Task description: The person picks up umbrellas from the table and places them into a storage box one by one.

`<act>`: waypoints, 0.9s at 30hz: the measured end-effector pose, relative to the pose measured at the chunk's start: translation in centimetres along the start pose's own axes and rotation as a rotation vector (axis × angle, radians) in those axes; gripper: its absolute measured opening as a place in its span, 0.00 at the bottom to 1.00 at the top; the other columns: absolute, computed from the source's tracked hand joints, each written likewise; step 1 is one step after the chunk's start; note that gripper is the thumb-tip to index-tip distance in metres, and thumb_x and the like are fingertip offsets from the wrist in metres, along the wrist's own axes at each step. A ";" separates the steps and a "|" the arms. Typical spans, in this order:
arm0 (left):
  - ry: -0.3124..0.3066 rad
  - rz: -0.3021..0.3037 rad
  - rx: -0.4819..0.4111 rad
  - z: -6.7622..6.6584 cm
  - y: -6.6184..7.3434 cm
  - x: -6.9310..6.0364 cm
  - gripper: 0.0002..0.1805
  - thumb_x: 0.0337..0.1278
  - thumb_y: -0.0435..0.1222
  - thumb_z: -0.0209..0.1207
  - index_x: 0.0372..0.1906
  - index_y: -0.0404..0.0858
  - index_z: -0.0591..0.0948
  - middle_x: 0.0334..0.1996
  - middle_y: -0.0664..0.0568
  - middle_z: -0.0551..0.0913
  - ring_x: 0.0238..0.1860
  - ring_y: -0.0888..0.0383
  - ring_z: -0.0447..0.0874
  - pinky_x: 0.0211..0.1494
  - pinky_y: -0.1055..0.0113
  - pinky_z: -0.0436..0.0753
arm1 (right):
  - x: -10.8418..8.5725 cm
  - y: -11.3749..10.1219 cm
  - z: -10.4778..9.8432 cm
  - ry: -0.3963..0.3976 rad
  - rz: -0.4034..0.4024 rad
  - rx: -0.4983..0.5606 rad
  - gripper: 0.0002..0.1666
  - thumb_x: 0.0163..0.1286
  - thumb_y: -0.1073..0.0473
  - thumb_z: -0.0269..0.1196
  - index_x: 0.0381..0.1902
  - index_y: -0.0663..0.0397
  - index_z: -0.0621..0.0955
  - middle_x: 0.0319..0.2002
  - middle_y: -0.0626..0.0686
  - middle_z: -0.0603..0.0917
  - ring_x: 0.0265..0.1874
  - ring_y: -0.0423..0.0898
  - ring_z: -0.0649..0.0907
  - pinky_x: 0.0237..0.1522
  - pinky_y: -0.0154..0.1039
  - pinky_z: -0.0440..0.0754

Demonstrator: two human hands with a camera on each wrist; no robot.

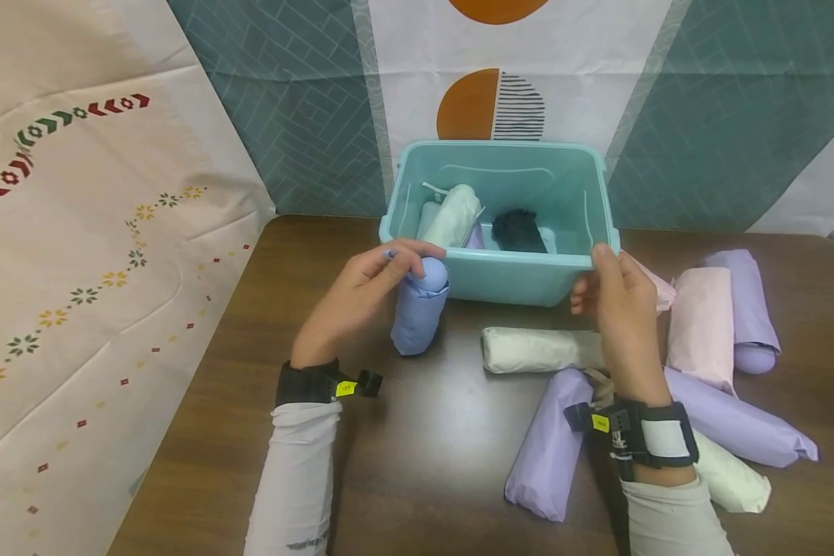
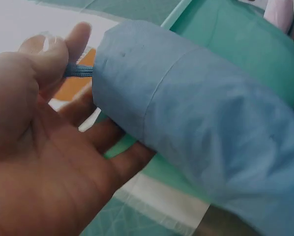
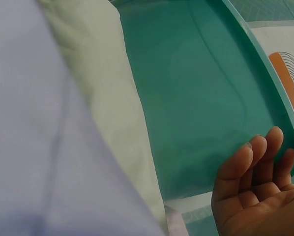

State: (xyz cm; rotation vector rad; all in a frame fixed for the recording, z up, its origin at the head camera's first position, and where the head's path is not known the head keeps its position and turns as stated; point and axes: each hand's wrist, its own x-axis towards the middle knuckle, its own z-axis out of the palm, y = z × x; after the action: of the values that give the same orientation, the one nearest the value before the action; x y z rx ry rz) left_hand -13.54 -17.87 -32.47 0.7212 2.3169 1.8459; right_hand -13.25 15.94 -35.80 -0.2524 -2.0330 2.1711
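Observation:
A blue folded umbrella (image 1: 417, 316) stands tilted at the bin's left front corner. My left hand (image 1: 378, 282) pinches its short strap (image 2: 80, 71) between thumb and finger, while other fingers lie along the sleeve in the left wrist view. At the right front corner of the teal bin (image 1: 507, 279), my right hand (image 1: 622, 309) holds the rim, thumb on top and fingers curled below. Inside the bin lie a pale green umbrella (image 1: 456, 212), a black folded item (image 1: 519, 230) and a bit of purple fabric (image 1: 476, 236).
Right of centre on the wooden table (image 1: 417, 463) lie several folded umbrellas: a cream one (image 1: 528, 350), purple ones such as this (image 1: 545, 448), a pink one (image 1: 700, 324) and a pale green one (image 1: 730, 471). A patterned cloth (image 1: 292, 100) hangs behind the bin.

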 end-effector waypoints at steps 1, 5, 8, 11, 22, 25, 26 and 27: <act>-0.001 -0.003 -0.010 -0.3 0.0 -0.1 0.14 0.87 0.40 0.47 0.44 0.39 0.79 0.63 0.52 0.84 0.66 0.52 0.76 0.68 0.50 0.74 | 0.0 0.0 0.0 0.001 0.000 -0.005 0.24 0.80 0.40 0.63 0.45 0.58 0.80 0.31 0.56 0.80 0.27 0.49 0.80 0.30 0.36 0.83; 0.025 -0.054 -0.044 -1.5 0.0 -0.9 0.19 0.89 0.44 0.42 0.41 0.38 0.77 0.62 0.51 0.85 0.66 0.51 0.76 0.66 0.49 0.75 | 0.0 0.1 0.1 0.001 0.003 -0.008 0.24 0.80 0.40 0.62 0.45 0.59 0.80 0.31 0.56 0.80 0.27 0.50 0.80 0.30 0.36 0.83; 0.036 -0.085 -0.049 -2.0 0.0 -1.2 0.24 0.89 0.49 0.40 0.42 0.36 0.78 0.62 0.50 0.85 0.65 0.50 0.76 0.65 0.49 0.76 | 0.0 0.1 0.1 0.006 0.003 0.000 0.24 0.80 0.41 0.62 0.45 0.59 0.80 0.30 0.56 0.80 0.27 0.49 0.80 0.30 0.36 0.83; 0.026 -0.114 -0.039 -2.2 0.2 -1.3 0.26 0.88 0.51 0.39 0.47 0.35 0.79 0.61 0.48 0.84 0.64 0.49 0.76 0.65 0.48 0.75 | 0.0 0.1 0.2 0.010 0.002 0.011 0.24 0.80 0.41 0.63 0.44 0.59 0.80 0.30 0.56 0.79 0.26 0.49 0.80 0.30 0.36 0.83; -0.057 -0.225 -0.016 -2.0 0.5 -1.4 0.30 0.60 0.26 0.70 0.54 0.40 0.61 0.64 0.48 0.76 0.64 0.46 0.71 0.61 0.45 0.81 | -0.2 0.0 0.2 0.006 -0.006 0.035 0.24 0.80 0.42 0.63 0.44 0.60 0.79 0.29 0.56 0.79 0.26 0.49 0.79 0.30 0.37 0.82; -0.058 -0.189 -0.008 -1.8 0.4 -1.4 0.31 0.59 0.23 0.67 0.53 0.40 0.57 0.62 0.46 0.75 0.65 0.46 0.70 0.62 0.44 0.80 | -0.2 0.0 0.2 0.005 -0.007 0.039 0.24 0.80 0.42 0.63 0.43 0.60 0.79 0.29 0.56 0.79 0.26 0.49 0.79 0.30 0.37 0.82; -0.058 -0.183 0.000 -1.8 0.4 -1.4 0.31 0.59 0.23 0.67 0.54 0.40 0.57 0.62 0.46 0.75 0.65 0.46 0.70 0.62 0.44 0.79 | -0.2 0.0 0.2 0.005 -0.006 0.034 0.24 0.80 0.42 0.63 0.44 0.60 0.79 0.29 0.56 0.79 0.26 0.49 0.79 0.30 0.36 0.82; -0.057 -0.177 0.007 -1.8 0.4 -1.4 0.32 0.59 0.24 0.67 0.56 0.40 0.58 0.62 0.46 0.74 0.65 0.47 0.69 0.62 0.43 0.79 | -0.2 0.0 0.2 0.006 -0.006 0.031 0.24 0.80 0.42 0.63 0.44 0.60 0.79 0.30 0.56 0.79 0.26 0.49 0.79 0.30 0.36 0.82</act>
State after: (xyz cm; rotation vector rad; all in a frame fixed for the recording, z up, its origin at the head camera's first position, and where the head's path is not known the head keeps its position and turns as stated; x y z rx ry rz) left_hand -12.83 -19.94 -31.91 0.5420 2.2710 1.7201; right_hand -13.11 15.71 -35.81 -0.2484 -1.9933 2.1940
